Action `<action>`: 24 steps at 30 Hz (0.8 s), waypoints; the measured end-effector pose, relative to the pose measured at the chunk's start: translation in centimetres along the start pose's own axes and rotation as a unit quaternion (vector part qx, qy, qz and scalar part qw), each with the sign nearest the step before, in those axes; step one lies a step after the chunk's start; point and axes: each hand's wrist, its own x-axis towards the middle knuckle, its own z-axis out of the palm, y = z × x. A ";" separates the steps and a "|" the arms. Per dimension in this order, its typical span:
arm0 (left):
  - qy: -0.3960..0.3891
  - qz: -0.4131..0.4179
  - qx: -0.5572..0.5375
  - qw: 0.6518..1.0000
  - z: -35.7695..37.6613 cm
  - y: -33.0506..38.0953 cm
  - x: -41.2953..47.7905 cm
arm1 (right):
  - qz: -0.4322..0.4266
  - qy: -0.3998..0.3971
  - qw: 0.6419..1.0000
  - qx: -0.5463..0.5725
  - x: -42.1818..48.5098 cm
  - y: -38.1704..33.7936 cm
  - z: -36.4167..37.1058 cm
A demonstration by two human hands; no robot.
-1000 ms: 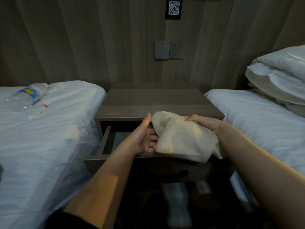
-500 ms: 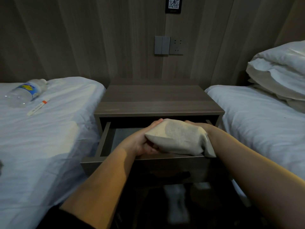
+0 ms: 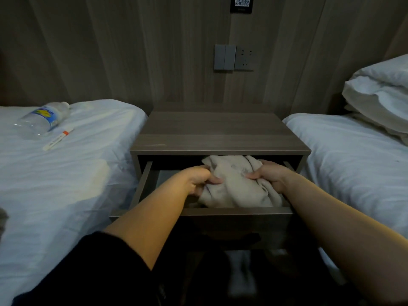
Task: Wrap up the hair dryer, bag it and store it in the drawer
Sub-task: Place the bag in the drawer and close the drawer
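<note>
In the open drawer the bag is gripped by the curled fingers of left hand and right hand; raised folds may be jammed on closing.

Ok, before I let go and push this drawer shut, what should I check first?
1. Cloth bag inside the drawer: ok, it lies between the side walls.
2. No fabric over the drawer's front edge: ok.
3. Bag low enough to slide under the nightstand top: cannot tell; its back bunches up near the opening.
4. Hands out of the drawer: not ok; the left hand and right hand both grip the bag.
5. Bag closed: cannot tell.
</note>
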 end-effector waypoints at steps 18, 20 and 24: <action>0.019 0.179 0.477 0.860 2.0 0.4 -3.2 | -0.239 0.099 0.870 -0.420 -4.1 0.9 0.7; -0.066 0.153 0.480 0.862 1.9 0.6 -5.7 | -0.255 0.036 0.859 -0.443 -6.7 1.2 0.5; -0.059 0.173 0.538 0.823 2.4 0.0 -7.2 | -0.207 -0.062 0.851 -0.478 -9.9 1.8 1.0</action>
